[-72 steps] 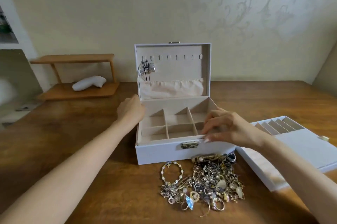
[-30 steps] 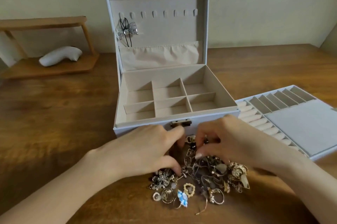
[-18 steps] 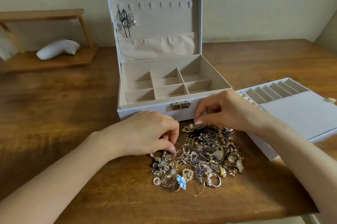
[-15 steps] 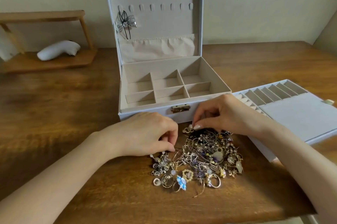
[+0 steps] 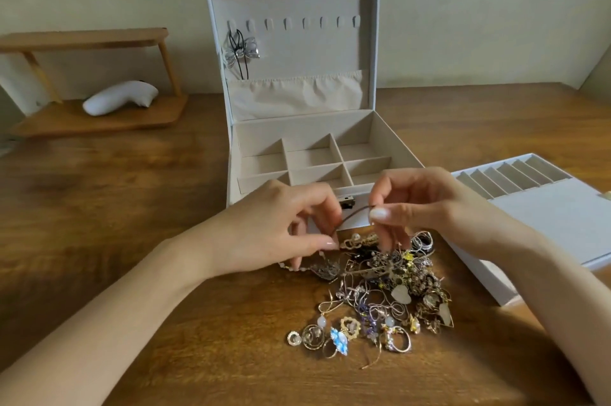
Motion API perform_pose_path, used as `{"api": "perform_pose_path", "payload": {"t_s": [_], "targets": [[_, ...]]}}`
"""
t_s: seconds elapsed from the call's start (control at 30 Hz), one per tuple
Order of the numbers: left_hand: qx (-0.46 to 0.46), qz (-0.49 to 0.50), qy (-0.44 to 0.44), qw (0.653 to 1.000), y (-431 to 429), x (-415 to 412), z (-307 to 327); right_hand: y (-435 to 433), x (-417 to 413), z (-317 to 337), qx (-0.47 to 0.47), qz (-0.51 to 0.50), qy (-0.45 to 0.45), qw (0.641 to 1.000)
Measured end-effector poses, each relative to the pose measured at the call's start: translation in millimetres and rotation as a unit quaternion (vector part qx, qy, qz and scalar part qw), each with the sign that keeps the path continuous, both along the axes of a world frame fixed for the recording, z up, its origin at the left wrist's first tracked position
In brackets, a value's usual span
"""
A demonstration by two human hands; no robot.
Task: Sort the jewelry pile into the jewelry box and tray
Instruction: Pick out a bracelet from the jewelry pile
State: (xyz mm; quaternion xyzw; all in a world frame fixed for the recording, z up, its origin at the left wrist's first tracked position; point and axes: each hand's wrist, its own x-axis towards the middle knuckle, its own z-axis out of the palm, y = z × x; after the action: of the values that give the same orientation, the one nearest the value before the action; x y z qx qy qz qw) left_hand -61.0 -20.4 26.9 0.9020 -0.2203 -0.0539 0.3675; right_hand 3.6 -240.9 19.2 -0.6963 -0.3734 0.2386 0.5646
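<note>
A tangled jewelry pile (image 5: 383, 296) of rings, chains and earrings lies on the wooden table in front of the open white jewelry box (image 5: 393, 141). The box has several bare beige compartments, and a silver bow pendant (image 5: 240, 51) hangs on a hook in its lid. A white tray (image 5: 555, 213) with ring slots lies to the right. Both hands hover just above the pile's far edge. My left hand (image 5: 287, 227) and my right hand (image 5: 420, 203) each pinch one end of a thin dark cord (image 5: 352, 215), stretched between them.
A wooden shelf stand (image 5: 96, 81) with a white curved object (image 5: 120, 98) on it sits at the back left. The wall runs close behind the box. Bare wooden tabletop (image 5: 115, 207) extends to the left of the box.
Both hands have risen from the pile's far edge. A thin dark cord has been lifted out and is now held between them.
</note>
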Motion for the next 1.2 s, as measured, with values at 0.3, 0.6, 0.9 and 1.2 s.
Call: {"api": "perform_pose_path", "payload": {"t_s": [0.3,0.6,0.9,1.2], "targets": [[0.335,0.000,-0.006,0.942,1.6,-3.8,-6.9,-1.7,0.3,-5.7,-0.167,-0.036,-0.154,0.973],[0.160,-0.009,-0.205,0.965,7.5,-10.0,14.6,12.4,-7.4,1.2,-0.002,-0.155,-0.254,0.955],[-0.153,0.108,-0.109,0.976,15.8,1.9,16.8,44.1,5.4,27.6,-0.015,-0.023,-0.050,0.998],[-0.155,0.127,-0.078,0.977,23.9,9.8,14.0,42.8,12.1,19.4,0.096,-0.062,0.008,0.993]]}}
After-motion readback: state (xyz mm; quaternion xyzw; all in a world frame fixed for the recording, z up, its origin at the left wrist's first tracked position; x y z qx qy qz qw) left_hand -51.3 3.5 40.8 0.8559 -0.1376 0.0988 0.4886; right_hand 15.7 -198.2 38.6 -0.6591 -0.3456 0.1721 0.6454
